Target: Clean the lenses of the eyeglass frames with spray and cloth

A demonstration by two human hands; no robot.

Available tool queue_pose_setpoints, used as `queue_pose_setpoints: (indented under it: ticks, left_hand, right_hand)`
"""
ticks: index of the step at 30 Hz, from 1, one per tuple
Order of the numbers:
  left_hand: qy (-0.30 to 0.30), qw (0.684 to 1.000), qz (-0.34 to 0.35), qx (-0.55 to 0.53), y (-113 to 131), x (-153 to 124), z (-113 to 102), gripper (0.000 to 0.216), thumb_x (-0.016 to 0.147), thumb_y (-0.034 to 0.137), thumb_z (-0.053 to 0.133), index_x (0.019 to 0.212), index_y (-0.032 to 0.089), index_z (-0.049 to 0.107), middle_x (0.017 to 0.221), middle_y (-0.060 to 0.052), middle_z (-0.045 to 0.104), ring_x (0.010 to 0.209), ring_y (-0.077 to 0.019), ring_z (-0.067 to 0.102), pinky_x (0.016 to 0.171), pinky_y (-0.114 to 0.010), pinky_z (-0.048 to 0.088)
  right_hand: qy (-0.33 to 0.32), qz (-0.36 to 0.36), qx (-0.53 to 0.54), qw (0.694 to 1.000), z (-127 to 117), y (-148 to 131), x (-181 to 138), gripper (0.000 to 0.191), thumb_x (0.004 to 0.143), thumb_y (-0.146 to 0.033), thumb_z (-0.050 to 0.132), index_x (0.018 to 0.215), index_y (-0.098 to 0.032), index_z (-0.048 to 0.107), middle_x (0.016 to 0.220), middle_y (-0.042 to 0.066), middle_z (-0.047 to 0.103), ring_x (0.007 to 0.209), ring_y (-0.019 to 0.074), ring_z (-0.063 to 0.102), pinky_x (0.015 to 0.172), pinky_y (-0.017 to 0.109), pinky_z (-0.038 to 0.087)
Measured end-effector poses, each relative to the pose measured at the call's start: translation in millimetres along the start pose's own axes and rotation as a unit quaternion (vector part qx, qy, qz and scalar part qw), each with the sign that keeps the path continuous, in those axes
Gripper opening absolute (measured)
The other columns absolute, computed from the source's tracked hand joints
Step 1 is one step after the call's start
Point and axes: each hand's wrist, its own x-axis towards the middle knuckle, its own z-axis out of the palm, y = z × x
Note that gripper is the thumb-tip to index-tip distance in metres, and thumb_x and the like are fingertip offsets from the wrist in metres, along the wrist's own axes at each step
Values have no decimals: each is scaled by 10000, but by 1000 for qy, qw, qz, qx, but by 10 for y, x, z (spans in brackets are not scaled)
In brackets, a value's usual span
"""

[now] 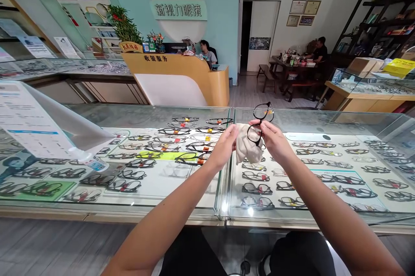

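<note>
Head view: right hand [271, 138] closed in a pinch on black glasses [261, 122], held above the glass counter [207, 207]. Frame stands tilted, long axis running up and right from the fingers; upper lens clear of the hand, lower lens at the fingertips. Left hand [227, 144] closed around a beige cloth [246, 148], bunched, hanging just left of the lower lens and touching or nearly touching it. Cloth sits between the two hands; right hand is the one on the frame. Display frames [256, 188] lie in rows under the glass. Seated people at reception desk [181, 73] and far table [293, 66].
</note>
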Motion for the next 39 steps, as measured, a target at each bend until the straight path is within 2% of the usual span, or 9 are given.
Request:
queue_pose_setpoints:
  ticks: [3,8,13,18,23,29,34,39]
  left_hand:
    - [-4,1000,-11,-14,23,-14,27,591,851,772,761,987,201,687,886,-14,673,742,-128,609,678,-232,506]
    - [-2,1000,14,17,70,-42,72,516,757,579,937,910,195,627,848,16,643,698,-100,573,647,-221,456]
    - [-28,996,-51,-64,35,-35,70,630,672,477,1021,1030,210,578,936,-7,743,773,-136,690,743,-255,513]
    - [-59,992,-80,-72,32,-58,70,558,680,506,1016,1003,170,710,941,-37,767,812,-142,697,795,-259,527]
    - [-86,989,-93,-81,68,-80,110,550,738,611,952,1017,165,790,922,-51,767,818,-158,702,773,-254,528]
    - [-86,988,-81,-101,99,-67,100,552,796,590,922,1149,184,800,907,-49,772,770,-142,688,762,-242,532]
    - [-136,987,-42,-75,166,-33,20,527,815,535,930,1130,140,780,912,-67,778,746,-125,675,764,-229,526]
    - [-141,988,-13,-59,227,-21,8,546,759,474,984,1131,143,759,892,-41,768,735,-114,674,716,-207,505]
  right_hand:
    - [-6,18,5,1000,36,-6,-25,405,954,-634,729,1170,-296,782,1146,37,772,1036,247,673,965,368,518]
    - [-9,17,8,1000,86,-5,-58,409,953,-641,726,1162,-292,772,1279,55,762,1123,264,685,968,377,547]
    - [-12,20,24,999,138,-42,-87,400,936,-641,744,1151,-304,774,1281,62,762,1141,271,689,963,383,572]
    - [-6,29,38,999,179,-91,-129,397,914,-640,769,1128,-307,780,1227,59,768,1088,255,690,888,353,579]
    - [-10,28,27,999,186,-86,-158,412,934,-642,747,1171,-306,763,1302,59,760,1098,259,702,894,357,582]
    - [-26,19,44,998,220,-103,-150,404,905,-632,790,1114,-287,786,1269,55,780,1095,254,725,935,358,580]
    - [-28,-2,48,998,219,-143,-99,387,943,-592,768,1167,-278,794,1269,46,786,1069,215,728,947,334,580]
    - [-38,-22,47,998,231,-156,-24,378,945,-589,770,1188,-302,808,1280,35,783,1062,202,734,932,322,586]
